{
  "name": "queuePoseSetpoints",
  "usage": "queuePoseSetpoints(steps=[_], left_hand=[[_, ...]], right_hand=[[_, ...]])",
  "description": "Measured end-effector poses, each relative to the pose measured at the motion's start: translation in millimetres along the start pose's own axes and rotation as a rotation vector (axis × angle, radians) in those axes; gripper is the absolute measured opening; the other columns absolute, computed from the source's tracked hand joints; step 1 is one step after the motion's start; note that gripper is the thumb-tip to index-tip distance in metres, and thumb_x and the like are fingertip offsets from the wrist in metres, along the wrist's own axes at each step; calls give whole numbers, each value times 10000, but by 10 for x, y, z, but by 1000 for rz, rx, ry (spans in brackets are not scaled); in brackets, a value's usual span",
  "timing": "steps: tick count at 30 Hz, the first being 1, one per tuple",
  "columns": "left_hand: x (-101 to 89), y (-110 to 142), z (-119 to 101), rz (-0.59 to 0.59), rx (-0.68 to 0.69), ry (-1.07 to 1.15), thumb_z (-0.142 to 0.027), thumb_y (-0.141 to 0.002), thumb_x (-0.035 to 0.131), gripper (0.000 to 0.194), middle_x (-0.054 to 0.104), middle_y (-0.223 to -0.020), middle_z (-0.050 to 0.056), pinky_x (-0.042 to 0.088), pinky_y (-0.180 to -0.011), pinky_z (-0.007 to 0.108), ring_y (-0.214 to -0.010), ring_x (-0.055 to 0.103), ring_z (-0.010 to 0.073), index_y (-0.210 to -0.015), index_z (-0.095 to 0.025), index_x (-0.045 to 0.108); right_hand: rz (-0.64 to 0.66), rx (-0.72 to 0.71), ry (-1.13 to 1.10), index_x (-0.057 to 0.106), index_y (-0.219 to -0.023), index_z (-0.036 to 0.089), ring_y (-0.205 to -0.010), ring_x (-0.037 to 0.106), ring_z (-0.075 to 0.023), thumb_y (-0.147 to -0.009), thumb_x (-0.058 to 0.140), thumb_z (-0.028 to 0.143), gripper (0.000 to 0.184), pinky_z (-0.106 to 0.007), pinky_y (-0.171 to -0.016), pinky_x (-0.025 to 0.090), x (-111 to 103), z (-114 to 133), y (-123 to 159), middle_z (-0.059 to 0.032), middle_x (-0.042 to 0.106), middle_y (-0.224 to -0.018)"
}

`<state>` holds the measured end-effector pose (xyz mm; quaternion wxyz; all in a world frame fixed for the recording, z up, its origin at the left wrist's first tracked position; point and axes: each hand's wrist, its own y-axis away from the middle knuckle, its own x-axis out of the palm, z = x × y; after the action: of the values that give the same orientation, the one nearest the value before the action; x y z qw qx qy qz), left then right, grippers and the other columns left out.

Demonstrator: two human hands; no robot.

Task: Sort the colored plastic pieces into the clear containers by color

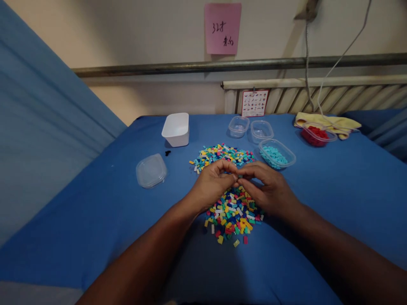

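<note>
My left hand (pixel 213 183) and my right hand (pixel 267 186) meet over heaps of small toy building bricks, fingertips nearly touching. Thumb and forefinger of each are pinched on a tiny toy brick (pixel 240 176), which looks greenish and is mostly covered by the fingers. Below them spreads the nearer brick heap (pixel 233 214), in yellow, blue, red, white and green. Behind my hands lies the farther brick heap (pixel 219 153), partly hidden by them. Just beyond my right hand stands a clear tub of light-blue bricks (pixel 274 156).
Two clear tubs, one (pixel 238 127) beside another (pixel 261 131), stand at the back. A white bin (pixel 177 130), a clear lid (pixel 151 170) and small black pieces (pixel 168 153) lie left. Far right are a tub of red pieces (pixel 318 134) and a yellow cloth (pixel 330 123).
</note>
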<state>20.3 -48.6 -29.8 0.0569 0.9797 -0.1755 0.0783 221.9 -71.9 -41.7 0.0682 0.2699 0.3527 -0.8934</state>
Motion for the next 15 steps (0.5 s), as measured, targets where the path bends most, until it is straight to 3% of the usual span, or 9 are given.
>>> queuePoseSetpoints(steps=[5, 10, 15], left_hand=[[-6, 0, -44, -10, 31, -45, -334, -820, 863, 309, 739, -873, 21, 548, -768, 280, -806, 731, 153, -1002, -173, 672], [-216, -19, -164, -214, 245, -425, -343, -923, 758, 205, 768, -1029, 59, 564, -914, 359, -965, 723, 199, -1052, -183, 751], [-430, -48, -143, -268, 405, -746, -319, -1020, 634, 208, 780, -1134, 71, 562, -992, 394, -1074, 723, 230, -1111, -206, 784]], right_hand=[[-44, -1, 48, 772, -1151, 261, -1007, 782, -248, -1063, 681, 228, 130, -398, -880, 629, -170, -30, -38, -67, 820, -1068], [-230, 30, 418, 796, -1144, 251, -1032, 782, -289, -1061, 637, 210, 184, -452, -933, 621, -655, -318, -45, -102, 827, -1105], [-176, 50, 598, 811, -1155, 213, -1049, 783, -337, -1046, 615, 190, 225, -503, -961, 619, -862, -597, 21, -148, 831, -1114]])
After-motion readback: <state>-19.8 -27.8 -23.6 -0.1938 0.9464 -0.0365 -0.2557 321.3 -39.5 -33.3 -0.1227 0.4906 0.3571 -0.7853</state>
